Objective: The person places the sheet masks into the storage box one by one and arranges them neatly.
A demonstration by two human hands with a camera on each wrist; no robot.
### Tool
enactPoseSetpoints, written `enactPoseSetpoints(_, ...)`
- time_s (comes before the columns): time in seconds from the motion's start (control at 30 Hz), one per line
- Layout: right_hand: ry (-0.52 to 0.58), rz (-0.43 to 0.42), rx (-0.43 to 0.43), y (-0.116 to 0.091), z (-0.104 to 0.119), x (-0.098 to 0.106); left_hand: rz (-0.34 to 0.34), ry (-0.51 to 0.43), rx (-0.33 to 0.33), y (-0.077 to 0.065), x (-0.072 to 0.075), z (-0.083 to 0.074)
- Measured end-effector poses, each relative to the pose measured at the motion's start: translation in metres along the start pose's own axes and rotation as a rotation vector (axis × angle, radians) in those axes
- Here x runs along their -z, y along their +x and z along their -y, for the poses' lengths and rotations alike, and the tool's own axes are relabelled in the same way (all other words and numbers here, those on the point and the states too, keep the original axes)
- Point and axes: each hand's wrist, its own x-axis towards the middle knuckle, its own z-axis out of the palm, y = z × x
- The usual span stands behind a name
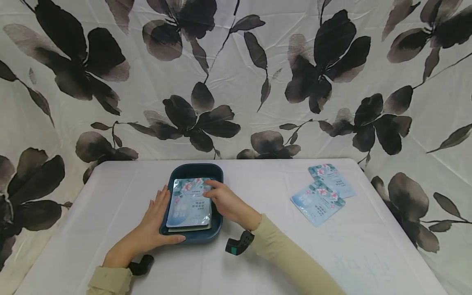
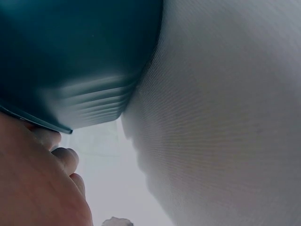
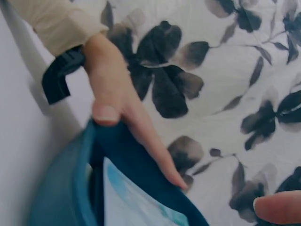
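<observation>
A blue floral sachet (image 1: 189, 205) lies in the dark teal tray (image 1: 191, 236), on top of at least one more whose edge shows below it. My left hand (image 1: 147, 231) rests along the tray's left side. Its fingers are extended and its thumb reaches over the near rim; the right wrist view shows this left hand (image 3: 124, 103) against the rim. Over the sachet's upper right edge is my right hand (image 1: 230, 203), index finger and thumb spread apart. Whether they touch the sachet is unclear. A single fingertip of my right hand (image 3: 280, 207) enters the right wrist view.
Two similar sachets (image 1: 318, 203) overlap on the right part of the white table (image 1: 265, 188). A floral cloth (image 1: 250, 73) hangs behind the table. Each wrist wears a black device, such as the one (image 1: 239, 242) on the right wrist.
</observation>
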Motion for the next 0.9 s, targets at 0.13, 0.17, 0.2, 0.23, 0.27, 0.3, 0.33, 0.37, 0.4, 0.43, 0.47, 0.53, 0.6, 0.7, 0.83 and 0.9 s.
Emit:
enactPoseSetpoints(0.13,-0.023,0.039,0.012,-0.002,0.007,0.013,-0.004,0.002,0.001,-0.002,0.001,0.001)
enactPoseSetpoints(0.17,-0.019,0.053,0.025,-0.004,0.008,0.017,-0.003,0.005,0.005,-0.002,0.001,0.001)
enactPoseSetpoints(0.2,-0.018,0.065,0.039,-0.005,0.01,0.021,-0.001,0.004,0.009,-0.003,0.002,0.002)
enactPoseSetpoints(0.23,-0.012,0.079,0.052,-0.007,0.011,0.025,0.001,0.004,0.012,-0.004,0.002,0.002)
enactPoseSetpoints(0.27,-0.008,0.089,0.067,-0.008,0.013,0.03,0.005,0.005,0.019,-0.005,0.003,0.002)
enactPoseSetpoints(0.3,-0.004,0.1,0.081,-0.01,0.014,0.035,0.008,0.005,0.024,-0.005,0.004,0.002)
enactPoseSetpoints(0.33,-0.002,0.103,0.091,-0.012,0.016,0.04,0.008,0.006,0.026,-0.006,0.004,0.002)
enactPoseSetpoints(0.37,-0.001,0.093,0.097,-0.013,0.017,0.046,0.007,0.009,0.025,-0.006,0.004,0.003)
enactPoseSetpoints(0.4,-0.003,0.077,0.101,-0.016,0.019,0.052,0.006,0.01,0.026,-0.007,0.005,0.003)
enactPoseSetpoints(0.43,-0.003,0.061,0.108,-0.018,0.021,0.059,0.005,0.011,0.025,-0.007,0.005,0.003)
enactPoseSetpoints(0.47,-0.004,0.037,0.116,-0.02,0.022,0.065,0.003,0.011,0.023,-0.007,0.005,0.003)
enactPoseSetpoints(0.53,0.004,-0.019,0.129,-0.025,0.026,0.081,0.004,0.01,0.024,-0.006,0.005,0.003)
enactPoseSetpoints(0.6,-0.01,-0.065,0.148,-0.031,0.029,0.097,0.006,0.004,0.024,-0.005,0.005,0.002)
enactPoseSetpoints(0.7,-0.028,-0.112,0.172,-0.041,0.034,0.124,0.009,0.002,0.028,-0.004,0.005,0.001)
enactPoseSetpoints(0.83,-0.057,-0.172,0.201,-0.059,0.039,0.159,0.008,0.008,0.022,-0.002,0.002,0.001)
enactPoseSetpoints(0.9,-0.078,-0.211,0.218,-0.068,0.041,0.176,0.009,0.009,0.023,-0.002,0.001,0.001)
